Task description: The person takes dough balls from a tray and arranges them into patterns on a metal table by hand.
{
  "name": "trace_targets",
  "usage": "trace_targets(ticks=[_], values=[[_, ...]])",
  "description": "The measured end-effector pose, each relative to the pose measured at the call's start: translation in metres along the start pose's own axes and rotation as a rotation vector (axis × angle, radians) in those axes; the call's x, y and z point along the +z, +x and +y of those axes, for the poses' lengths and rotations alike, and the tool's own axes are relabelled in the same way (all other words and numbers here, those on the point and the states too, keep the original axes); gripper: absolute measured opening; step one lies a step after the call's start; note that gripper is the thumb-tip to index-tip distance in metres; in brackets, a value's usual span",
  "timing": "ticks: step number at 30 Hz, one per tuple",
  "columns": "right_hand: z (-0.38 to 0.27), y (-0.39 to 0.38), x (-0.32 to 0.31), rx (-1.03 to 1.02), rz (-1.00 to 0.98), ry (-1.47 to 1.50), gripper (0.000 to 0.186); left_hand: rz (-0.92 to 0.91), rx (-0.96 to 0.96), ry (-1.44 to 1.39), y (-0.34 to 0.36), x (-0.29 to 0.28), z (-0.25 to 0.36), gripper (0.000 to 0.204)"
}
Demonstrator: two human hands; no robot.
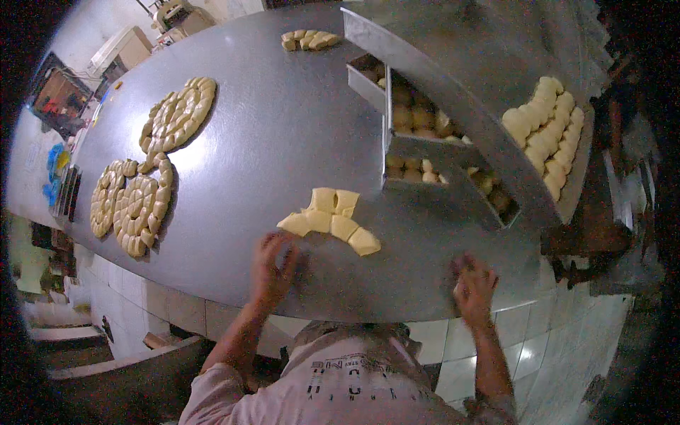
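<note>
My left hand (275, 265), blurred, hovers over the steel table just below a group of cut pale dough pieces (338, 228), its fingers loosely bent and apart, with nothing visible in them. Farther right, my right hand (473, 283) is low over the table's near edge with fingers curled; whatever may be beneath them is hidden. The dough pieces lie between and beyond my hands, some joined in a curved row, others squarish.
At left lie coiled rounds of segmented dough (138, 205); a smaller segmented strip (309, 40) is at the back. Metal compartments (418, 180) with dough balls stand at right, beside a long metal strip and rows of dough (538, 131). The table (234, 142) curves toward the near edge.
</note>
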State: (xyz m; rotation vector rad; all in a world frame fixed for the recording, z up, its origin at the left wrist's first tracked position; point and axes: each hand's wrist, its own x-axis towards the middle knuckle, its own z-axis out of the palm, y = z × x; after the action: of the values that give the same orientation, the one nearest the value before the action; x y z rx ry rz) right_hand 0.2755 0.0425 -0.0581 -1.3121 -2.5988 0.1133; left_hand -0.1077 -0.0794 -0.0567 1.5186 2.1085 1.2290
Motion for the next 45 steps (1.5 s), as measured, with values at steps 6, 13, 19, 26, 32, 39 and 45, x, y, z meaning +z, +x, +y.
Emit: trace_targets(ticks=[6, 13, 19, 26, 32, 39, 45], values=[[-0.033, 0.077, 0.035, 0.325, 0.305, 0.113, 0.031, -0.133, 0.049, 0.209, 0.04, 0.013, 0.001, 0.048], [0.045, 0.048, 0.023, 0.52, 0.198, -0.23, 0.031, -0.358, -0.092, 0.261, 0.035, -0.049, -0.068, 0.037], [0.009, 0.052, 0.023, 0.293, 0.277, 0.158, 0.024, 0.355, -0.431, -0.407, -0.01, -0.149, -0.165, 0.047], [0.058, 0.082, 0.014, 0.529, 0.345, 0.383, 0.024, 0.196, -0.428, -0.619, 0.024, -0.049, -0.056, 0.021], [0.098, 0.038, 0.005, 0.376, 0.272, 0.18, 0.033, -0.235, -0.395, -0.525, 0.049, 0.006, 0.026, 0.021], [0.108, 0.016, -0.031, 0.276, 0.082, 0.281, 0.04, -0.212, -0.347, -0.598, 0.057, 0.02, 0.063, 0.021], [0.14, 0.091, -0.185, 0.043, 0.401, 1.352, 0.046, 0.06, -0.473, -0.792, 0.033, 0.021, 0.072, 0.017]])
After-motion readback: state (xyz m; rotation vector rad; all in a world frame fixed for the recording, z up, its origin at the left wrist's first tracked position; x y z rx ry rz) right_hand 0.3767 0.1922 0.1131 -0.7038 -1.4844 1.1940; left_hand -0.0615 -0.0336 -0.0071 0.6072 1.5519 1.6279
